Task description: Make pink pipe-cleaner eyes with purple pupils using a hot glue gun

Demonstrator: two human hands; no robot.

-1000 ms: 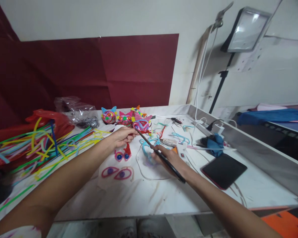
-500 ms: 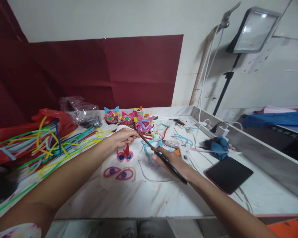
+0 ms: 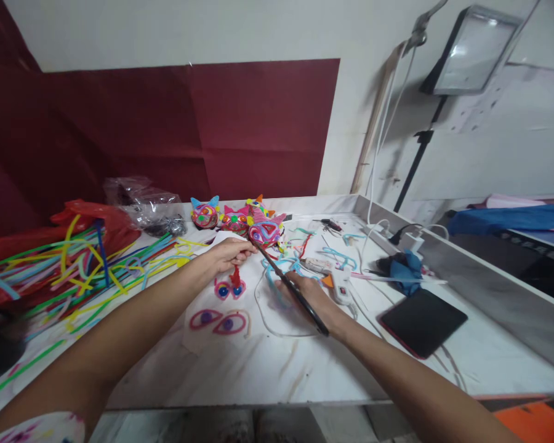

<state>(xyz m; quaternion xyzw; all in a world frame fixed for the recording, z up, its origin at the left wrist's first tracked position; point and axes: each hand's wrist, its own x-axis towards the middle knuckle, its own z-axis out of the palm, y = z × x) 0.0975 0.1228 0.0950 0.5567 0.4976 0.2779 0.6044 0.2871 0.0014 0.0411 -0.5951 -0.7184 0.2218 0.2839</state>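
My left hand (image 3: 233,253) is closed in a pinch above the paper, and a red pipe cleaner piece (image 3: 236,278) hangs out below its fingers. What sits between the fingertips is too small to make out. My right hand (image 3: 305,292) grips black-handled scissors (image 3: 311,314), seen edge-on, their blades pointing up to the left hand's fingertips. Under the left hand lies a pair of pink-rimmed eyes (image 3: 223,290) with blue centres. Nearer me, two larger pink eye outlines (image 3: 229,323) with purple centres rest on white paper (image 3: 198,341). Light blue pipe cleaner shapes (image 3: 272,271) lie behind the scissors.
Colourful fuzzy animal heads (image 3: 264,231) stand at the back. Loose pipe cleaners (image 3: 87,264) spill from a red bag (image 3: 96,215) on the left. A white glue gun (image 3: 342,286), its cable, and a black tablet-like slab (image 3: 423,322) lie to the right. A raised board (image 3: 466,271) edges the table.
The scissors and my right hand have shifted slightly left, with the handle end swung inward. My left hand keeps its pinch in nearly the same place. The view has moved a little.
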